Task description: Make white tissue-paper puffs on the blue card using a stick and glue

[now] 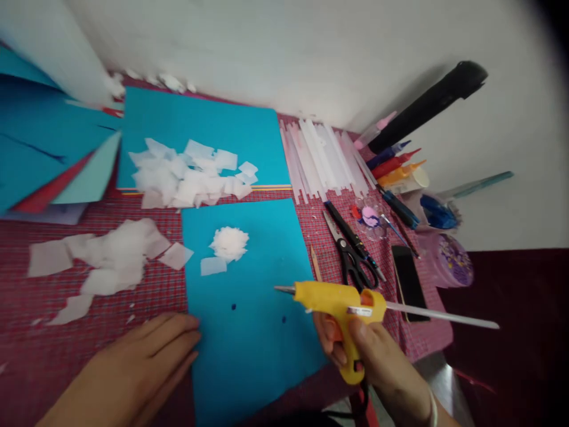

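My right hand (368, 350) is wrapped around the handle of a yellow hot glue gun (331, 296). A pale glue stick (444, 315) juts from the gun's back, and its metal nozzle points left over a blue sheet (249, 362). Flat at the sheet's left edge lies my left hand (146, 362), fingers stretched out and holding nothing. On the sheet sit a round cluster of small white paper pieces (229, 243), one loose white square (213, 265) and two dark blue dots.
White paper squares (118, 255) are scattered on the checked cloth (164, 228). More lie on another blue sheet (204, 112) near the wall. To the right are glue sticks (326, 157), black-handled scissors (355, 264), a phone (409, 284), paint tubes (395, 163) and a pink container (438, 261).
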The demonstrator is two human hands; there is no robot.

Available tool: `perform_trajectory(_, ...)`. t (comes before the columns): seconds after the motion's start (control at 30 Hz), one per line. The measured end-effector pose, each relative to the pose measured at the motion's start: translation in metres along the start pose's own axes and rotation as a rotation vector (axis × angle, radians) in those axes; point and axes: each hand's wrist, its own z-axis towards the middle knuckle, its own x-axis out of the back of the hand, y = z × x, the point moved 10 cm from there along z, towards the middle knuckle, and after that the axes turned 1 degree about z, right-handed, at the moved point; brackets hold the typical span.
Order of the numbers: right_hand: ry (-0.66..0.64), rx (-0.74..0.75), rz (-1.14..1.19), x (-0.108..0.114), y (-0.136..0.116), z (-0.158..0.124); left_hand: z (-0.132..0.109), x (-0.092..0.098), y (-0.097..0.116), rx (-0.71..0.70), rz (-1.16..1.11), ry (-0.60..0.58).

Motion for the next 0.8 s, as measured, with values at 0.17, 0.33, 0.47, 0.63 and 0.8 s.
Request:
perform_trajectory(0.17, 0.097, 0.13, 0.2, -0.004, 0.026, -0.002, 0.026, 0.027, 0.001, 0.042, -0.198, -0.079)
perform_trajectory(0.33, 0.113, 0.189, 0.167, -0.011, 0.039, -0.003, 0.053, 0.062, -0.033, 0.369, -0.135, 0.107)
perform_trajectory(0.47, 0.1, 0.254, 0.169, -0.009, 0.042, -0.003, 0.08, 0.054, -0.038, 0.487, -0.001, -0.001)
perform_trajectory(0.63, 0.042, 0.287, 0.15, -0.011, 0.045, -0.002, 0.09, 0.04, -0.046, 0.586, 0.095, -0.072)
perform_trajectory(0.8, 0.056, 0.307, 0.106, -0.011, 0.044, -0.005, 0.096, 0.029, -0.052, 0.569, 0.035, -0.078)
